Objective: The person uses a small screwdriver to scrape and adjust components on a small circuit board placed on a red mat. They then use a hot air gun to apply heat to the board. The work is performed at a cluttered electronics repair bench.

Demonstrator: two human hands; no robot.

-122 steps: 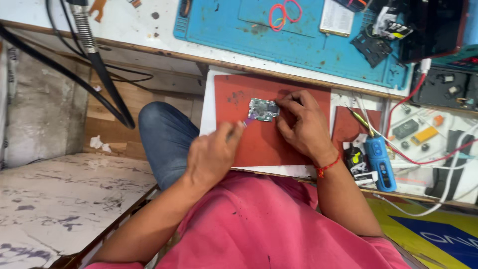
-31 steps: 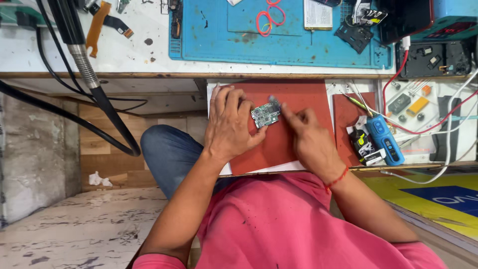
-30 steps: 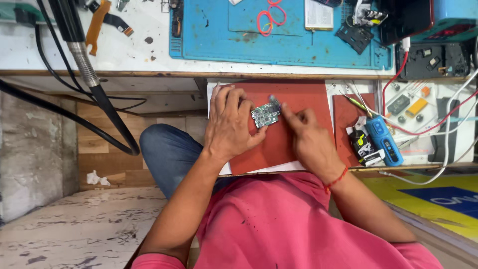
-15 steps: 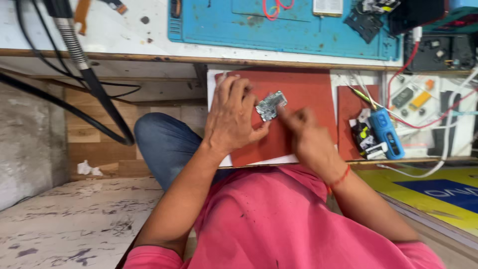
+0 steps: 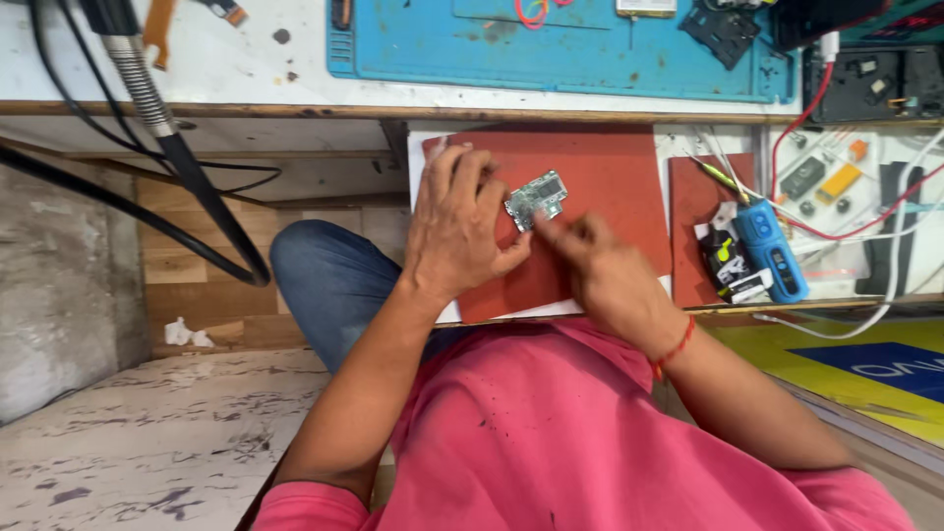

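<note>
One small circuit board (image 5: 536, 198), greenish with metal shields, sits tilted on the larger of two red mats (image 5: 600, 182) on the bench (image 5: 246, 69). Left hand (image 5: 457, 231) lies flat on that mat, fingers spread, its fingertips touching the board's left edge; the grip is open, pressing rather than pinching. Right hand (image 5: 605, 270) comes in from the board's lower right, fingers bunched to a point at the board's lower corner; whether this grip pinches a tool cannot be told. One red thread band (image 5: 674, 349) circles the right wrist. Right of both grips: the smaller red mat (image 5: 693, 197), one blue handheld tool (image 5: 770, 248). Beyond the board: one blue work mat (image 5: 570, 49).
</note>
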